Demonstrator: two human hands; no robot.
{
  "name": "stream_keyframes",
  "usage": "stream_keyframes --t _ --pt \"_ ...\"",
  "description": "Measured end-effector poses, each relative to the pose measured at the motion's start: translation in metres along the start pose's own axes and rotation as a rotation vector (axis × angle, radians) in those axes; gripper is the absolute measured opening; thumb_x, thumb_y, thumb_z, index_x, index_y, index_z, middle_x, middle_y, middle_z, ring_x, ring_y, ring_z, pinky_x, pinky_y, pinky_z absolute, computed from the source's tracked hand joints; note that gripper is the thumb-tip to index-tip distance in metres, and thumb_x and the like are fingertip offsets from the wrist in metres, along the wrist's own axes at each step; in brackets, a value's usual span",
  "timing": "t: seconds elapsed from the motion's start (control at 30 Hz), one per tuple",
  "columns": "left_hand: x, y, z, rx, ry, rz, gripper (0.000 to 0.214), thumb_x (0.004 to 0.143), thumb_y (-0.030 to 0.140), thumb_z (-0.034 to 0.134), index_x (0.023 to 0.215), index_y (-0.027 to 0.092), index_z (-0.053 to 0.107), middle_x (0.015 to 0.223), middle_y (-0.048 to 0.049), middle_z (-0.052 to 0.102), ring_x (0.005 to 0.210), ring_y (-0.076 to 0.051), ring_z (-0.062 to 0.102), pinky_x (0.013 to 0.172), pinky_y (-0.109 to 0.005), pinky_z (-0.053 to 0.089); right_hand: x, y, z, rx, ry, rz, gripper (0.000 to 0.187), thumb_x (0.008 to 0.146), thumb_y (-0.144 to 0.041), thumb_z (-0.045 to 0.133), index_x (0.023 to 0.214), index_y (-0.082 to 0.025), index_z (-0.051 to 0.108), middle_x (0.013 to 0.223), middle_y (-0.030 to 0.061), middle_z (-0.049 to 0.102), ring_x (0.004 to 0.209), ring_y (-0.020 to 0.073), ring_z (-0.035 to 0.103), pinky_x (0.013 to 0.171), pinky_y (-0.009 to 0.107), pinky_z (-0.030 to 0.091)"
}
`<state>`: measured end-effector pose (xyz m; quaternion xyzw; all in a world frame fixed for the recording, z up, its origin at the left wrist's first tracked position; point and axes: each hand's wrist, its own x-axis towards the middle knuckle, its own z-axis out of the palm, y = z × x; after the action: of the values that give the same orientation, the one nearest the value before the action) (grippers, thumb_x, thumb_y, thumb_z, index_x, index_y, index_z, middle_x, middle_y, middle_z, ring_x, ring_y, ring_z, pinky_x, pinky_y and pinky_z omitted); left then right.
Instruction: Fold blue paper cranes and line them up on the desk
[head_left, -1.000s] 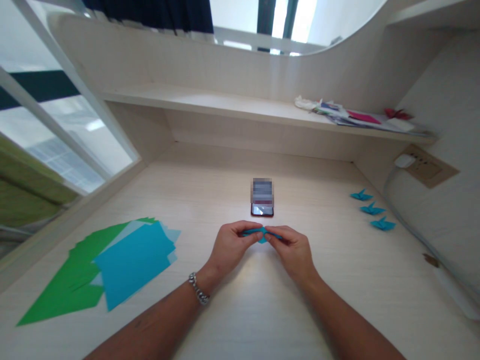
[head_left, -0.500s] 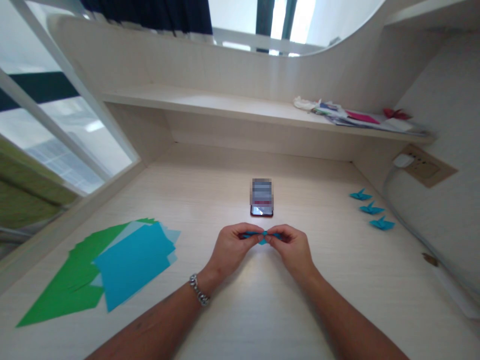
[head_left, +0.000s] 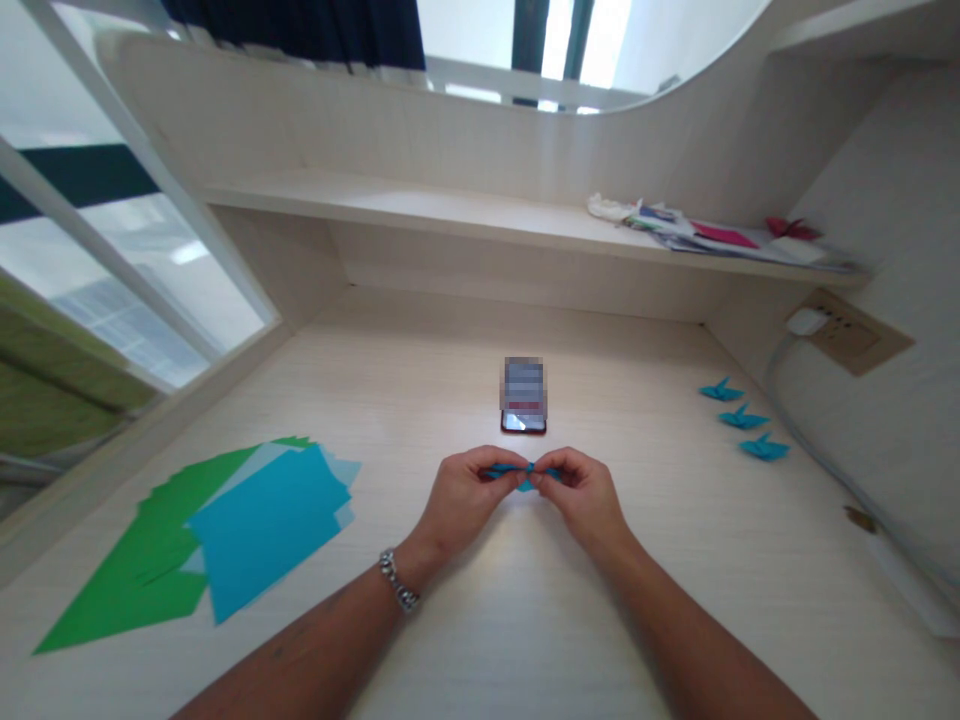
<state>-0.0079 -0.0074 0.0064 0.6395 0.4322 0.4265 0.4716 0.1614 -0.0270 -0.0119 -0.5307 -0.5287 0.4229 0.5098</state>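
Note:
Between my two hands is a small piece of folded blue paper (head_left: 526,486), mostly hidden by the fingers. My left hand (head_left: 466,492) pinches its left side between thumb and fingers. On the right side, my right hand (head_left: 587,490) pinches it the same way, with the fingertips of both hands almost meeting. A phone (head_left: 523,421) lies on the desk just beyond the hands, its screen mostly blurred out. Three folded blue paper cranes (head_left: 763,447) sit in a row at the right.
Blue paper sheets (head_left: 274,525) overlap green sheets (head_left: 127,570) on the desk at the left. A white cable runs from a plug (head_left: 807,321) down the right wall. Papers (head_left: 724,235) lie on the shelf (head_left: 420,208) above the desk's back.
Both hands keep their pinch on the folded paper. The right fingers have shifted very slightly; everything else stays in place.

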Motion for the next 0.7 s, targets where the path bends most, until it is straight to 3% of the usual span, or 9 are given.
stream_keyframes --t 0.4,0.57,0.7 --pt "0.0017 0.0029 -0.0026 0.036 -0.052 0.007 0.009 0.076 0.023 0.068 0.081 0.017 0.073 0.081 -0.0053 0.074 0.075 -0.018 0.067 0.072 -0.029 0.053 -0.0008 -0.0037 -0.0002 0.026 -0.013 0.0 0.013 0.067 -0.026 0.073 0.078 -0.019 0.072 0.079 0.0045 0.072 0.074 0.0198 0.065 0.068 0.031 0.052" --pt "0.0043 0.005 -0.0036 0.001 -0.114 -0.042 0.009 0.074 0.021 0.068 0.08 0.016 0.072 0.08 -0.0053 0.073 0.073 -0.017 0.065 0.071 -0.028 0.052 -0.0012 -0.0047 -0.0029 -0.015 -0.079 0.013 0.012 0.07 -0.024 0.071 0.081 -0.019 0.073 0.08 0.0046 0.072 0.074 0.0186 0.065 0.071 0.032 0.052" --pt "0.0051 0.0036 -0.004 -0.038 -0.157 -0.065 0.009 0.072 0.019 0.068 0.08 0.016 0.071 0.078 -0.0047 0.072 0.072 -0.016 0.064 0.07 -0.028 0.051 -0.0006 -0.0055 -0.0043 0.051 -0.134 0.086 0.014 0.068 -0.026 0.073 0.079 -0.018 0.072 0.073 0.0028 0.071 0.065 0.0158 0.064 0.064 0.03 0.053"
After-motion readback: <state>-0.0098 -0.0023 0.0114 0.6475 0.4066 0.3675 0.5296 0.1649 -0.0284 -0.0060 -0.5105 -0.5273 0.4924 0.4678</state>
